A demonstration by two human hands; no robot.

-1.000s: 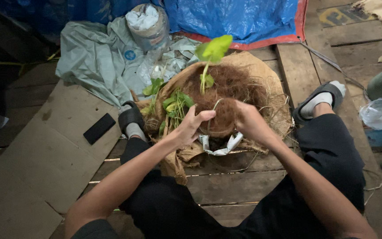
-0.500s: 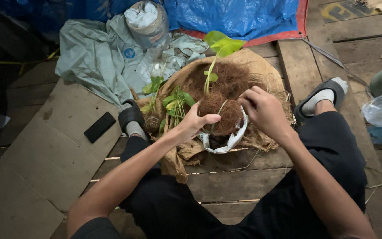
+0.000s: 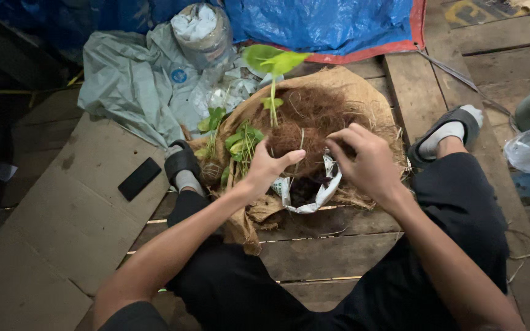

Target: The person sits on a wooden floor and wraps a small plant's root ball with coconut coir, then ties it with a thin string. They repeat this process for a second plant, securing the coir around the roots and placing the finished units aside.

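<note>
Both hands, left hand [image 3: 269, 164] and right hand [image 3: 366, 160], cup the soft, crumbly brown coconut-fibre ball [image 3: 305, 132] low, under its fragile green seedling [image 3: 273, 64].

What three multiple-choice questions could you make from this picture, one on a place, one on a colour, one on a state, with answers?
1. Where does the black phone lie?
A. on the cardboard sheet
B. on the blue tarp
C. in the burlap sack

2. What colour are the seedling leaves?
A. red
B. bright green
C. white

3. How are the hands placed?
A. both resting on the knees
B. one holding the phone
C. both at the coconut fibre ball

Answers: 1 A, the phone rests flat on the cardboard. 2 B, the leaves look bright green. 3 C, the left hand and right hand flank the ball.
</note>
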